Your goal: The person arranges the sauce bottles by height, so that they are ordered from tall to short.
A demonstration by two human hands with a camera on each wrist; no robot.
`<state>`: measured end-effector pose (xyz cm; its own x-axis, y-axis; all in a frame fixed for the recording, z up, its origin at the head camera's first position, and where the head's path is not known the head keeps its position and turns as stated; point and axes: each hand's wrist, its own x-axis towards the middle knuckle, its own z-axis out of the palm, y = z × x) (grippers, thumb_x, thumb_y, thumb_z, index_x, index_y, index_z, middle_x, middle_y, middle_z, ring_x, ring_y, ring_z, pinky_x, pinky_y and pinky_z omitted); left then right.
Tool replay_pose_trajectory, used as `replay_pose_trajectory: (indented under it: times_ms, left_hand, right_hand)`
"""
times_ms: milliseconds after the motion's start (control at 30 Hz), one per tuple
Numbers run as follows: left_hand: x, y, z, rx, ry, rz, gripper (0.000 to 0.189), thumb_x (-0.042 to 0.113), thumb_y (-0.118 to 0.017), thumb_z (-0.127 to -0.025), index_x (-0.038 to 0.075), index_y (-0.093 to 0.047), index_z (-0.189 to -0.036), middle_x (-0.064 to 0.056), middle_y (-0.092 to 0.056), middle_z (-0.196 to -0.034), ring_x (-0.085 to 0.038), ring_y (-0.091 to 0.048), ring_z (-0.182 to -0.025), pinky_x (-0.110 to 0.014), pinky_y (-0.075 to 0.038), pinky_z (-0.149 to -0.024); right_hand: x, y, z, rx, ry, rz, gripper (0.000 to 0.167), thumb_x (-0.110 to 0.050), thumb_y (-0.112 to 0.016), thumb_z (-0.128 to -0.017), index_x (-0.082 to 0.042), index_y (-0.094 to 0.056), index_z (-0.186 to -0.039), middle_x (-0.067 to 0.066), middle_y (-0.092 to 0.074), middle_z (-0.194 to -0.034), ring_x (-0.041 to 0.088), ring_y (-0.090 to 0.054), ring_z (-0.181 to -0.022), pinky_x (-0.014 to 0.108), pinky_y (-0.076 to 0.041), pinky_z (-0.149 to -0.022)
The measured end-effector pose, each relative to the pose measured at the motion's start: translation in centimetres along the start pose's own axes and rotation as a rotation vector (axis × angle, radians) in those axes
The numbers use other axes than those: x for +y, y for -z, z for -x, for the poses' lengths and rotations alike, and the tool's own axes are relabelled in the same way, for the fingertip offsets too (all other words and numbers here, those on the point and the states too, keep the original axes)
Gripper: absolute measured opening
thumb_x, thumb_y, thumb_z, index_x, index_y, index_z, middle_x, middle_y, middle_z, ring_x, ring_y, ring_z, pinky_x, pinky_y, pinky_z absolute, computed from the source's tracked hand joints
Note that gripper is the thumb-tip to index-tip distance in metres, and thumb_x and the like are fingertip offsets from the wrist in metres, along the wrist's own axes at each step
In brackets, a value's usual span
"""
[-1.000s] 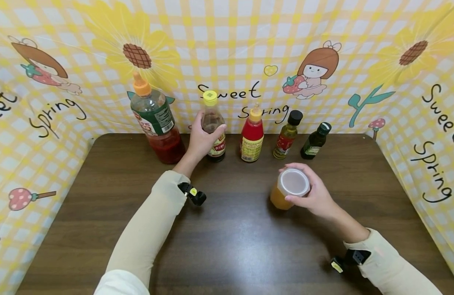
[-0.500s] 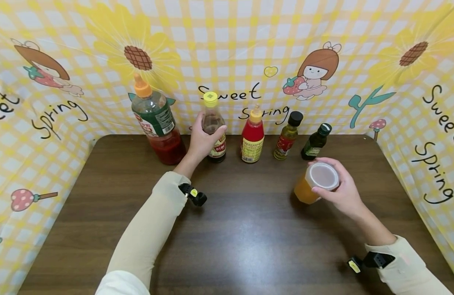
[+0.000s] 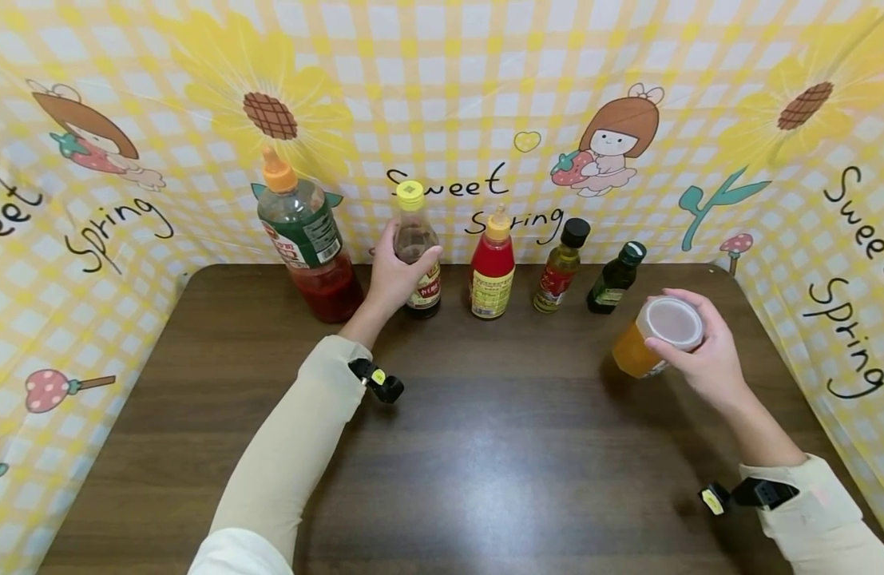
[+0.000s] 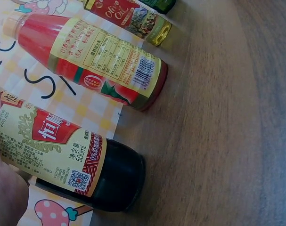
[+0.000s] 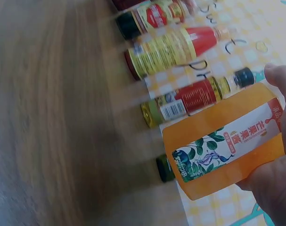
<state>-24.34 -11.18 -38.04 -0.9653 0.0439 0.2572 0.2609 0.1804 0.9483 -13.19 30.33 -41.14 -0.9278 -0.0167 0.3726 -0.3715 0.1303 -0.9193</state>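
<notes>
My left hand (image 3: 398, 271) grips a dark sauce bottle (image 4: 53, 141) with a yellow cap, upright in the row at the back of the table. In my right hand (image 3: 711, 359) is a jar of orange contents (image 5: 223, 146) with a pale lid, gripped near its top and tilted a little; a shadow lies on the table below it. The jar's printed label faces the right wrist camera. Nearest to the jar stands a small dark green bottle (image 3: 616, 278), mostly hidden behind it in the right wrist view.
Left of the sauce bottle stands a large red sauce bottle (image 3: 312, 247) with an orange nozzle. A red squeeze bottle (image 3: 492, 275) and an olive oil bottle (image 3: 560, 267) stand to its right. Behind the brown table (image 3: 442, 447) hangs a yellow checked cloth (image 3: 442, 96).
My right hand has carried the jar to the right and slightly back, past the olive oil and green bottles. The left hand stays on the sauce bottle.
</notes>
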Motion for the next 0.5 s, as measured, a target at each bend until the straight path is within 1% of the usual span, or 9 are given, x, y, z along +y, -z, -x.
replay_pose_trajectory:
  times_ms: [200,300,500]
  left_hand:
    - [-0.1,0.0,0.0,0.003,-0.011,0.004,0.056,0.012,-0.074,-0.092,0.0,-0.046,-0.139,-0.02,-0.056,-0.131,-0.032,-0.056,-0.119,-0.047,-0.046,-0.102]
    - [-0.2,0.0,0.0,0.003,-0.011,0.007,0.055,0.011,-0.073,-0.092,0.0,-0.046,-0.139,-0.019,-0.056,-0.131,-0.032,-0.056,-0.118,-0.046,-0.047,-0.101]
    - [-0.2,-0.1,0.0,0.006,-0.008,0.007,0.056,0.011,-0.073,-0.092,0.0,-0.046,-0.139,-0.02,-0.055,-0.132,-0.032,-0.055,-0.119,-0.048,-0.046,-0.102]
  right_hand:
    - [1.1,1.6,-0.9,0.087,-0.049,0.176,0.066,0.019,-0.071,-0.081,-0.003,-0.055,-0.141,-0.009,-0.06,-0.117,0.009,-0.055,-0.102,0.012,-0.047,-0.081]
    - [1.8,2.3,-1.5,0.112,-0.074,0.222,0.065,0.016,-0.071,-0.082,-0.005,-0.054,-0.142,-0.009,-0.057,-0.116,0.008,-0.053,-0.102,0.011,-0.046,-0.079]
    - [2.9,3.3,-2.8,0.133,-0.098,0.24,0.063,0.012,-0.071,-0.085,-0.009,-0.055,-0.141,-0.012,-0.054,-0.116,0.006,-0.052,-0.102,0.01,-0.044,-0.081]
